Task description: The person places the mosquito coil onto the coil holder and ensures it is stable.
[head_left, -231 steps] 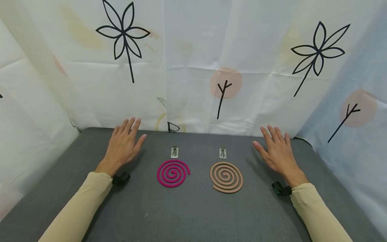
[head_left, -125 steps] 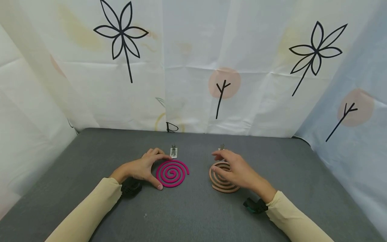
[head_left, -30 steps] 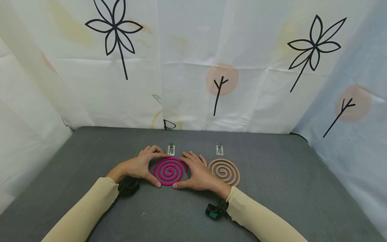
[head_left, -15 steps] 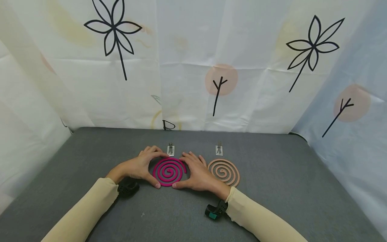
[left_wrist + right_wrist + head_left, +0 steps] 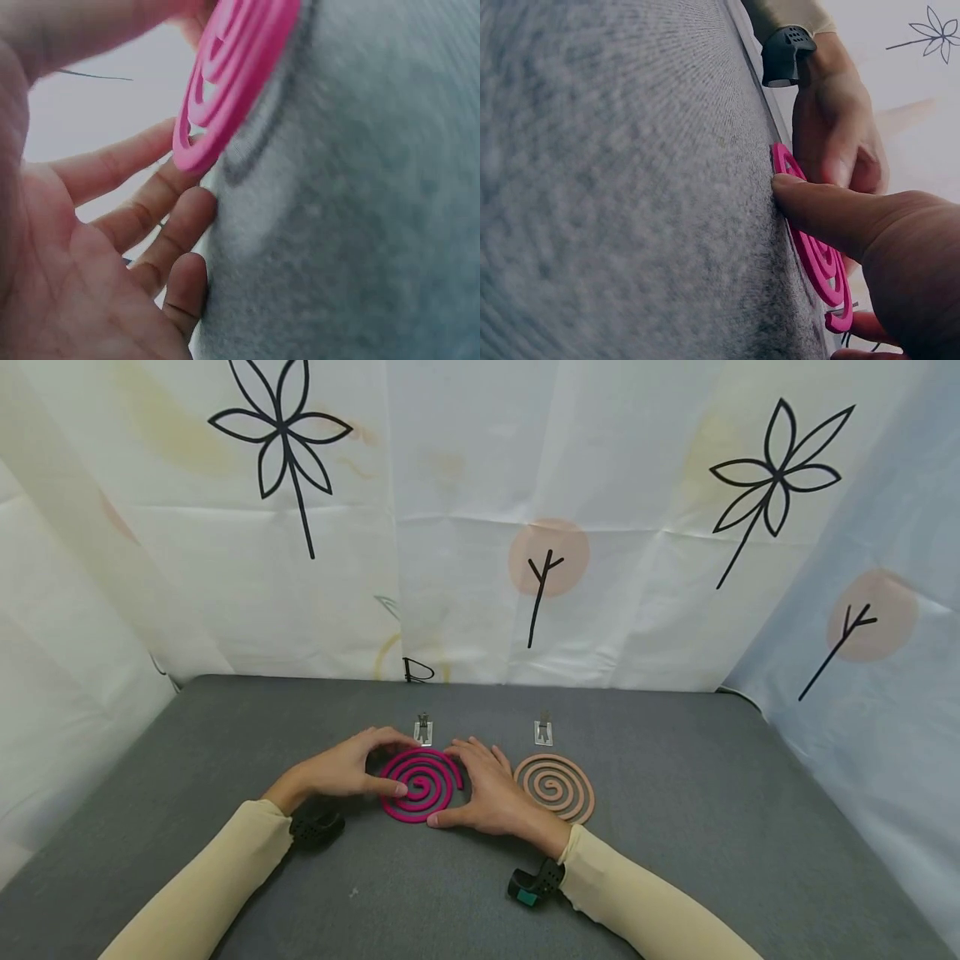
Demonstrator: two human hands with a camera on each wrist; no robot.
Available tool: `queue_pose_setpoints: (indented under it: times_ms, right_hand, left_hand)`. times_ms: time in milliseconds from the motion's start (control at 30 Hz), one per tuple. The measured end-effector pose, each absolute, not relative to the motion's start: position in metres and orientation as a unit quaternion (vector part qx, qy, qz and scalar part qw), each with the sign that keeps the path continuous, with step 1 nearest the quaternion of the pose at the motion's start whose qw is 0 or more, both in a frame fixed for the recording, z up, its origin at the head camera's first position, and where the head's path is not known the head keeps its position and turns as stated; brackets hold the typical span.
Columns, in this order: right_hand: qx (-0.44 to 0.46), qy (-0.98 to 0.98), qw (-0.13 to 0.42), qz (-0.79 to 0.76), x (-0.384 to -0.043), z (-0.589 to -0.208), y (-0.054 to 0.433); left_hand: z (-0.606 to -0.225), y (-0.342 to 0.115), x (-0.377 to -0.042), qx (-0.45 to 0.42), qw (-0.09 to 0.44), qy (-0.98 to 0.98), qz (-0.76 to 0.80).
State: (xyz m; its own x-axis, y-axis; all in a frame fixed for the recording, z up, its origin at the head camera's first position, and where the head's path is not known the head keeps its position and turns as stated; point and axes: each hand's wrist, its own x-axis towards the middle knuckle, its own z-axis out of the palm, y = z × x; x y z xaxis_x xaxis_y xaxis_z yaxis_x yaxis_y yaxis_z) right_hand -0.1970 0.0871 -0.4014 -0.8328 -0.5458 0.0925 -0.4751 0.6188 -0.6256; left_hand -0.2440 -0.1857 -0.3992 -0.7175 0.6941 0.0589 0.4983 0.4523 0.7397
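Note:
A pink mosquito coil lies between my hands in the head view. My left hand pinches its left side, thumb over the rings and fingers at the outer edge. In the left wrist view, that edge of the pink coil stands off the cloth, with a shadow beneath. My right hand holds the right side, thumb at the near rim and index finger at the far rim. The right wrist view shows the right thumb across the rim. A tan mosquito coil lies flat beside my right hand.
Two small metal coil stands lie behind the coils, the left stand close to my left fingertips and the right stand behind the tan coil. A grey cloth-covered table carries everything. A white printed curtain hangs at the back.
Earlier both hands moved in from the sides to the pink coil. Over the last half second my left thumb has shifted from the near rim onto the rings. The right hand stays in place.

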Motion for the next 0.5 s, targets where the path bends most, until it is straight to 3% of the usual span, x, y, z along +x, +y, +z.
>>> queue_pose_setpoints:
  times_ms: [500]
  right_hand:
    - [-0.275,0.898,0.030,-0.343,-0.1942,-0.3973,0.0858]
  left_hand:
    - [-0.3983,-0.1854,-0.2504,0.321,0.134,0.816,0.461]
